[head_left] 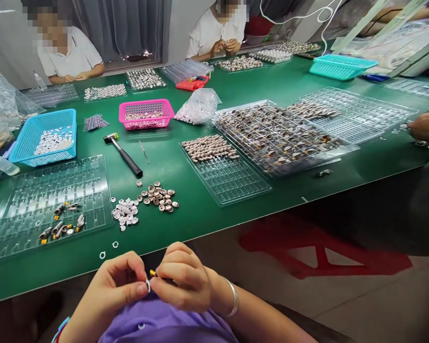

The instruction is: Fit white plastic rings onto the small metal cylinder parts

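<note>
My left hand (pixel 119 283) and my right hand (pixel 180 278) meet in front of my chest, below the near edge of the green table (pixel 271 85). Both are closed in a pinch on one small part (pixel 150 278) with a white ring and a yellow tip between the fingertips. A silver bangle (pixel 233 297) sits on my right wrist. On the table just ahead lie a pile of white rings (pixel 126 212), a pile of brown caps (pixel 159 196), and a clear tray (pixel 50 205) holding a few assembled parts (pixel 59 226).
A black-handled hammer (pixel 123 152), tweezers (pixel 144 151), a pink basket (pixel 146 113), a blue basket (pixel 45 136), a plastic bag (pixel 200 105) and more clear trays (pixel 279 136) cover the table. Two people sit across; another person's hand (pixel 427 126) works at right. A red stool (pixel 321 247) stands below.
</note>
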The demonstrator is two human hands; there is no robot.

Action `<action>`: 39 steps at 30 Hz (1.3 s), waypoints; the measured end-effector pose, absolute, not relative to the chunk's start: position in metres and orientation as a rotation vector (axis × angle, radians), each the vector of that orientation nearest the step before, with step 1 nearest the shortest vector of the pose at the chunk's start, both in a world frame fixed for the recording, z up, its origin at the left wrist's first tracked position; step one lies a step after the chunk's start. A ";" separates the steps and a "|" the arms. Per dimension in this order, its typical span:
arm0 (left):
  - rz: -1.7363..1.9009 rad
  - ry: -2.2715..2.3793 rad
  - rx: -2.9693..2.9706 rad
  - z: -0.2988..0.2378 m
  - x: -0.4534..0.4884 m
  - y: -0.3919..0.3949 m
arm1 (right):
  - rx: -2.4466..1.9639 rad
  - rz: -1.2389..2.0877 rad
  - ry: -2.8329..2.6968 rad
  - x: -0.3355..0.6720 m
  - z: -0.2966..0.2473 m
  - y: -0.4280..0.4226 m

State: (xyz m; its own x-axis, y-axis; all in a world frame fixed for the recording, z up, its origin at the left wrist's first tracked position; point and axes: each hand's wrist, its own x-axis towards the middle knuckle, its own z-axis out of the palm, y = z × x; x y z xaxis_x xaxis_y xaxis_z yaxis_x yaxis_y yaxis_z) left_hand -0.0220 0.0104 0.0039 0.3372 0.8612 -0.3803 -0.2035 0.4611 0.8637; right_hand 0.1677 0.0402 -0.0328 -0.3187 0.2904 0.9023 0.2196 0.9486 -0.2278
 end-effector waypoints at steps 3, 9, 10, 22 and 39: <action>0.760 0.960 0.916 -0.001 -0.027 0.014 | -0.346 0.102 -1.947 0.170 -0.036 0.039; 0.772 0.958 1.052 0.002 -0.028 0.017 | -0.357 0.056 -2.005 0.173 -0.032 0.039; 0.771 0.959 1.072 0.003 -0.028 0.017 | -0.357 0.057 -1.998 0.172 -0.031 0.039; 0.980 1.114 1.658 0.014 -0.028 0.007 | -0.347 0.194 -2.003 0.173 -0.032 0.038; 0.751 1.634 2.409 -0.014 -0.069 0.066 | -0.956 0.757 -1.599 0.174 -0.040 0.046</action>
State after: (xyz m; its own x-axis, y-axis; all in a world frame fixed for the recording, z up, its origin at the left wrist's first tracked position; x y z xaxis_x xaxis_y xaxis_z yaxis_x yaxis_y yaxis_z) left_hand -0.0692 0.0659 -0.0138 0.2877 0.9008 0.3252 0.8337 -0.4027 0.3780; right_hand 0.1744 0.0461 -0.0403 -0.1038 0.8795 0.4644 0.1988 0.4758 -0.8568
